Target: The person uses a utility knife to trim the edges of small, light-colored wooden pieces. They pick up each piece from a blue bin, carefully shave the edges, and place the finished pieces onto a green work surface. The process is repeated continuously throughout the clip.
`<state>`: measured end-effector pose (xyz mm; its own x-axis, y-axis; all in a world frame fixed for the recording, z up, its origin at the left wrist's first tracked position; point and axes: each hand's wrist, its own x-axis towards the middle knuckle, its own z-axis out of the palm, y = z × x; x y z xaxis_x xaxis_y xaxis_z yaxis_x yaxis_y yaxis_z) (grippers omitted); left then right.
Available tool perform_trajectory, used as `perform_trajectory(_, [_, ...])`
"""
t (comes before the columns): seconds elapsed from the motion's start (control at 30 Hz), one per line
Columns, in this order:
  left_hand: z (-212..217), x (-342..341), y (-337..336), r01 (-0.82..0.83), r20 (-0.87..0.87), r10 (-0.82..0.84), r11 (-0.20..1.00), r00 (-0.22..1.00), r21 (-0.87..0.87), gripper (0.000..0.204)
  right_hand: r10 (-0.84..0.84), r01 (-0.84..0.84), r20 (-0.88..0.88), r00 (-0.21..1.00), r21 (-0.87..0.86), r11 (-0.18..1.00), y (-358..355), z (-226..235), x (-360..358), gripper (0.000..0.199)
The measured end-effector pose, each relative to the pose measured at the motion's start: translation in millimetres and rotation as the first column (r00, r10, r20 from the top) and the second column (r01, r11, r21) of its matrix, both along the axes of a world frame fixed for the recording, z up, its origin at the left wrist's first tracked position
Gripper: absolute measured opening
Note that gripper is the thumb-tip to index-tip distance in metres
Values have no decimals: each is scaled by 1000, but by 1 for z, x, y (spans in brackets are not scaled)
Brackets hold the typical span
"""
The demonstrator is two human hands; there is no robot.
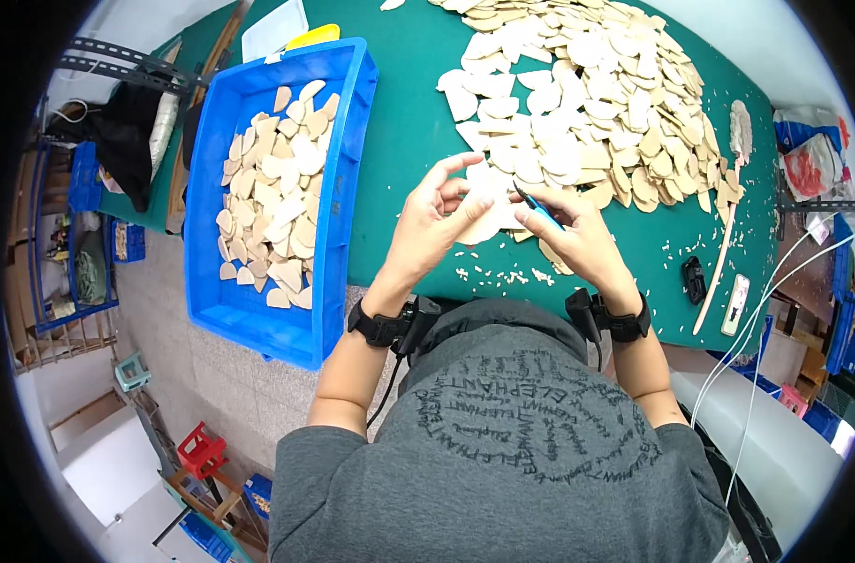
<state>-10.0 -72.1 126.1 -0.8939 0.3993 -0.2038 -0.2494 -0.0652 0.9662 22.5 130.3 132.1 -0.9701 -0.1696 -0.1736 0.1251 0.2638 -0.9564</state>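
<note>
head cam: one fisheye view | looks steeply down from above the person | close over green table (404, 122) | edges bend at rim

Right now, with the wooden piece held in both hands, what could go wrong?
1. The right hand works a thin blue tool against the wooden piece close to the left hand; a slip might nick its fingers.
2. Small trimmings lie near the green table edge and could fall to the floor.
3. The blue crate overhangs that edge; a bump might tip it.
</note>
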Motion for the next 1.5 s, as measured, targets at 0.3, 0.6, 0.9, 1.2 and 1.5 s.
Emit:
perform_trajectory(0.3, [14,10,-3,-48,-159,29,992,987,-120,29,50,-50,-6,999,-4,999,-1,4,5,38])
perform_trajectory(0.6, [18,13,-2,-39,-254,-16,977,967,-210,29,63,-63,-10,998,6,998,-3,0,6,32])
perform_trajectory(0.9, [10,12,-3,-59,-305,-22,966,952,-252,28,54,-50,-70,996,51,997,-5,-6,5,31])
perform_trajectory(1.2, [7,8,-6,-74,-354,-34,955,934,-287,28,119,-119,9,993,99,988,-4,-6,-4,30])
perform_trajectory(1.5, [6,2,-6,-90,-351,-23,949,936,-302,28,90,-90,20,996,-8,996,-8,-13,-10,27])
